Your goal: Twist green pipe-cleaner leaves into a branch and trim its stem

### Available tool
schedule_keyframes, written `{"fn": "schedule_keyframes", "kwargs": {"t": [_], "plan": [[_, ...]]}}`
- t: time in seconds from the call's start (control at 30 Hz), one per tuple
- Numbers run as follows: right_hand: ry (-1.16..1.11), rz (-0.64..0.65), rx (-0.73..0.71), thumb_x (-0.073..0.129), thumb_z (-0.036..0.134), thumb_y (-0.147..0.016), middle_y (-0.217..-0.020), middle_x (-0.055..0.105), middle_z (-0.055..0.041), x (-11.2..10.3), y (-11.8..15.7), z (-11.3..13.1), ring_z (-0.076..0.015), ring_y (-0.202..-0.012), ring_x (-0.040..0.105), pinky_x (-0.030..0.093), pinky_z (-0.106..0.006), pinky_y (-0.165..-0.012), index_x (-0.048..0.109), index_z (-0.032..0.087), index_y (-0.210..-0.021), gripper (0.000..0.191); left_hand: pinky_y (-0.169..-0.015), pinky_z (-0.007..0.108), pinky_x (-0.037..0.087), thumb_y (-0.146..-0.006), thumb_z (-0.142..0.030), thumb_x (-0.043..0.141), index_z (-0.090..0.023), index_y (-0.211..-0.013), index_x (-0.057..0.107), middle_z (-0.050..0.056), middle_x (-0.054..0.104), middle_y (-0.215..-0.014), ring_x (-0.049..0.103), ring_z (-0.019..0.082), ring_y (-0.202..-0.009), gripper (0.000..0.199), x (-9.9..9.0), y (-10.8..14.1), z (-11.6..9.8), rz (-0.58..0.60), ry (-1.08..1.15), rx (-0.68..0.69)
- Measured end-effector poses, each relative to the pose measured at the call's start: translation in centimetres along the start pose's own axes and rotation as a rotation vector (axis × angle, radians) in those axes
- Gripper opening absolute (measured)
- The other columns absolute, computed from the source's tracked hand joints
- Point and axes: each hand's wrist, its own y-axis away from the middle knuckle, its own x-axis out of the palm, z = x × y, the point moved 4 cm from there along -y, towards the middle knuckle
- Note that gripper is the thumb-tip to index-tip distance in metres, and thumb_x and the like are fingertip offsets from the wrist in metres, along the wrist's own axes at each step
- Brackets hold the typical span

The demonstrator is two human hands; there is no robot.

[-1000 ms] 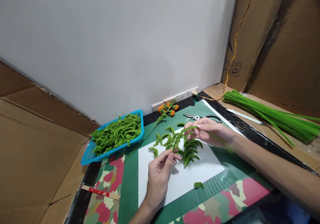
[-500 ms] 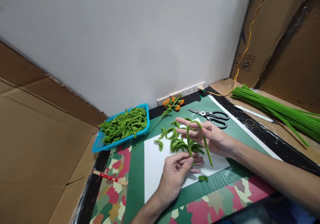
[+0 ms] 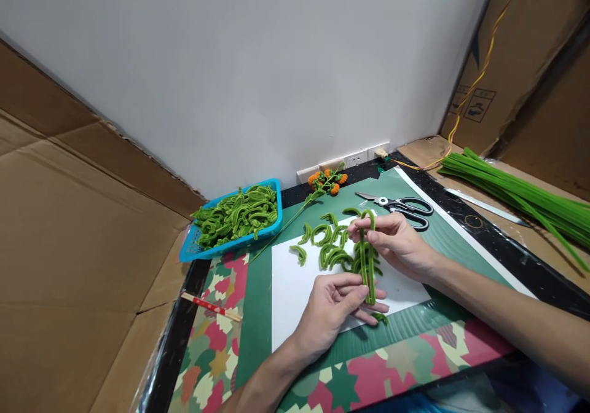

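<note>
A green pipe cleaner (image 3: 371, 259), doubled into a narrow loop, stands upright between my hands. My left hand (image 3: 329, 311) pinches its lower ends between thumb and fingers. Near the bend at the top, my right hand (image 3: 399, 241) grips it with thumb and fingertips. Behind and under the hands, several short curled green pipe cleaner pieces (image 3: 334, 257) lie on a white sheet (image 3: 288, 302). One small green piece (image 3: 380, 319) sits by the sheet's near edge, partly behind my left fingers.
A blue basket (image 3: 230, 252) heaped with green curled pieces stands back left. An orange-flowered stem (image 3: 304, 206) and black-handled scissors (image 3: 396, 205) lie behind the sheet. Long green pipe cleaners (image 3: 520, 192) lie at right beside a metal strip (image 3: 483, 205). Wrapped chopsticks (image 3: 211, 306) rest at left.
The wide arch of the pipe cleaner has become a narrow loop with its two legs side by side. My right hand has closed from spread fingers to a pinch near the bend.
</note>
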Motion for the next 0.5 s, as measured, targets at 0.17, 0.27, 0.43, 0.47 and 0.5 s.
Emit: {"fn": "schedule_keyframes", "kwargs": {"t": [0.17, 0.27, 0.43, 0.47, 0.5], "plan": [[0.046, -0.001, -0.016, 0.099, 0.038, -0.074, -0.099, 0.084, -0.0045, -0.20, -0.18, 0.07, -0.0144, -0.081, 0.076, 0.061, -0.028, -0.081, 0.088, 0.029, -0.097, 0.027, -0.064, 0.028, 0.067, -0.089, -0.045, 0.085, -0.006, -0.106, 0.080, 0.021, 0.084, -0.099, 0.085, 0.030, -0.085, 0.043, 0.17, 0.08, -0.06, 0.023, -0.002, -0.039], [0.084, 0.003, -0.012, 0.098, 0.038, -0.074, -0.097, 0.084, -0.0053, -0.33, -0.25, 0.19, -0.0154, -0.079, 0.076, 0.061, -0.029, -0.080, 0.089, 0.027, -0.096, 0.026, -0.062, 0.027, 0.066, -0.088, -0.046, 0.086, -0.006, -0.105, 0.079, 0.021, 0.084, -0.098, 0.084, 0.030, -0.083, 0.044, 0.21, 0.15, -0.03, 0.035, 0.003, -0.056], [0.153, 0.029, -0.023, 0.097, 0.037, -0.076, -0.094, 0.083, -0.0064, -0.43, -0.27, 0.26, -0.0165, -0.079, 0.075, 0.061, -0.031, -0.080, 0.089, 0.024, -0.094, 0.024, -0.062, 0.028, 0.066, -0.087, -0.047, 0.087, -0.005, -0.107, 0.080, 0.023, 0.083, -0.101, 0.084, 0.032, -0.085, 0.047, 0.19, 0.29, 0.14, 0.057, -0.004, -0.086], [0.163, 0.032, -0.032, 0.096, 0.036, -0.077, -0.093, 0.083, -0.0062, -0.47, -0.27, 0.25, -0.0165, -0.080, 0.074, 0.061, -0.030, -0.080, 0.089, 0.024, -0.093, 0.022, -0.062, 0.029, 0.066, -0.087, -0.047, 0.087, -0.005, -0.107, 0.080, 0.024, 0.083, -0.102, 0.084, 0.032, -0.085, 0.047, 0.19, 0.30, 0.15, 0.063, -0.004, -0.087], [0.172, 0.034, -0.041, 0.096, 0.035, -0.077, -0.094, 0.083, -0.0060, -0.52, -0.28, 0.24, -0.0165, -0.082, 0.074, 0.060, -0.030, -0.080, 0.089, 0.025, -0.093, 0.020, -0.063, 0.028, 0.066, -0.087, -0.046, 0.087, -0.006, -0.108, 0.080, 0.024, 0.083, -0.103, 0.084, 0.032, -0.086, 0.046, 0.19, 0.31, 0.15, 0.070, -0.001, -0.087]]}}
